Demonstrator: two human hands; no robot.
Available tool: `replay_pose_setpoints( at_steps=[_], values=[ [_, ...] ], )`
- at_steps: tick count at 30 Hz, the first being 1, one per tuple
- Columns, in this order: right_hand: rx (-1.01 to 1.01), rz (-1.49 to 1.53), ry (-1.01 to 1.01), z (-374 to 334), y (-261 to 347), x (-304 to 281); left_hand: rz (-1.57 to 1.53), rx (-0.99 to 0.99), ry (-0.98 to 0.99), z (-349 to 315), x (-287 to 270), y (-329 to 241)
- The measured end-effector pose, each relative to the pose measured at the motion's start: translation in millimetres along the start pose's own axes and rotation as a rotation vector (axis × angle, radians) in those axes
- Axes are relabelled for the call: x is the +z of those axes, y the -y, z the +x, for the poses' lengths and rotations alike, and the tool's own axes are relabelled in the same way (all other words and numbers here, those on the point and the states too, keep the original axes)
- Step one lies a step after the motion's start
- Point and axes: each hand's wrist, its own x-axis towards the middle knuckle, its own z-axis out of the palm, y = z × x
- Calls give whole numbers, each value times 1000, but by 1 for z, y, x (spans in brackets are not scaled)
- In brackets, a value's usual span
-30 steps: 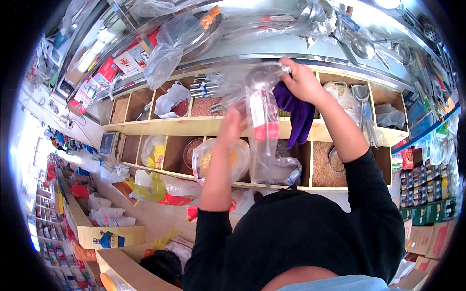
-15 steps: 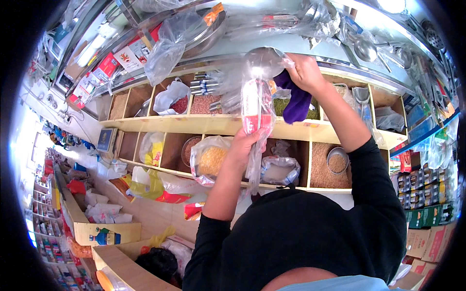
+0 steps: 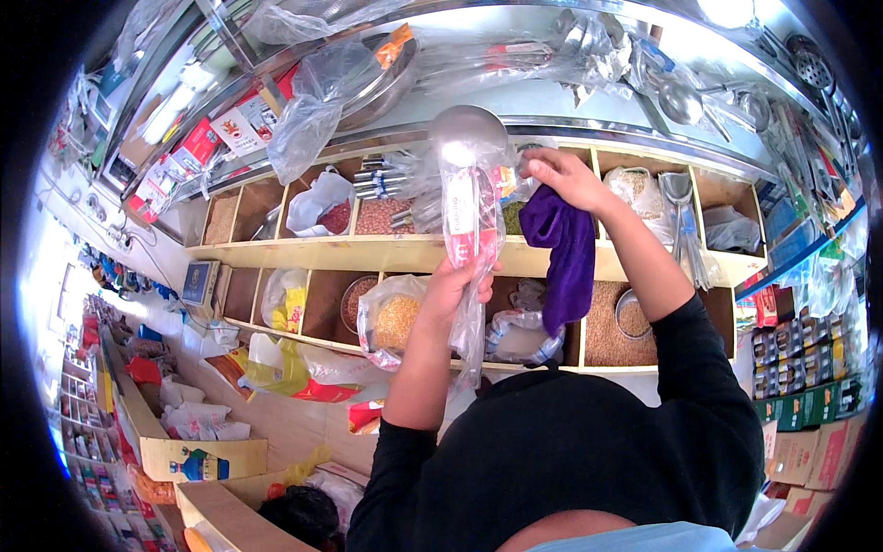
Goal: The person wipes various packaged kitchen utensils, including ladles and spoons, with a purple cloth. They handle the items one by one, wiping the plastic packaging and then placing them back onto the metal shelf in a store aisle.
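My left hand (image 3: 449,293) grips the handle end of a metal ladle (image 3: 469,136) in a clear plastic sleeve with a red and white label. The ladle points away from me, its round bowl at the far end. The sleeve's loose end hangs below my fingers. To the right, my right hand (image 3: 563,175) is closed on a purple cloth (image 3: 568,258), which dangles over the front bins. The cloth is apart from the ladle. Part of the right hand's fingers is hidden by the cloth.
Beneath my hands are two rows of wooden bins (image 3: 368,254) with grains and beans. A bag of yellow grain (image 3: 397,317) lies left of my left forearm. Wrapped utensils and a ladle (image 3: 681,103) lie on the far metal shelf. Cartons (image 3: 793,453) are stacked at the right.
My right hand has come off the ladle's bowl and moved slightly nearer, the purple cloth now hanging lower and fuller. The ladle has shifted a little left and nearer in my left hand.
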Motion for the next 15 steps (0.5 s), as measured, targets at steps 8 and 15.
replay_pose_setpoints(
  at_steps=[8, 15],
  values=[
    [-182, 71, -238, 23, -4, 12, 289, -10, 52, 8, 3, 22],
    [-183, -164, -487, 34, 14, -6, 610, -7, 83, -12, -13, 18]
  ],
)
